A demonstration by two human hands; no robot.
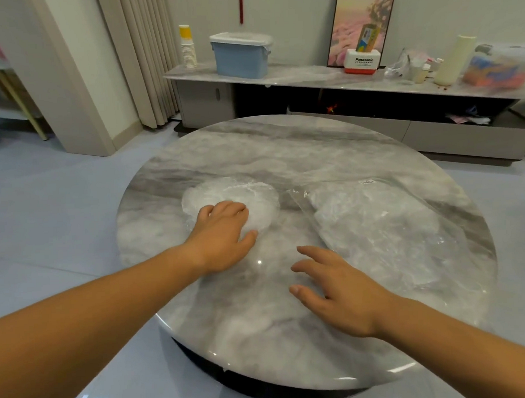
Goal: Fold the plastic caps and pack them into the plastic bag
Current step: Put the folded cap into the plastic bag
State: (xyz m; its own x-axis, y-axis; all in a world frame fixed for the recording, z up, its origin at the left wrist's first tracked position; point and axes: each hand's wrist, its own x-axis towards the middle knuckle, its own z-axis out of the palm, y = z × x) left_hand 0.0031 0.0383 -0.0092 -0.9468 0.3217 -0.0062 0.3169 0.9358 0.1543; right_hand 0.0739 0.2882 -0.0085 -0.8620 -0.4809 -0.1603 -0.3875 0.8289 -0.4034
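From the head camera I see my left hand (224,236) on the round table (283,150), left of its middle. Its fingers curl into the pile of plastic caps (234,194), gripping them. My right hand (338,288) is spread and slack over the table's near part, holding nothing. The plastic bag (375,224) lies flat on the table's right side, near the caps but not touching. Beyond the table's far edge, a sideboard (310,76) carries a blue bin (241,58), stacked paper cups (188,51) and a Panasonic box (361,63).
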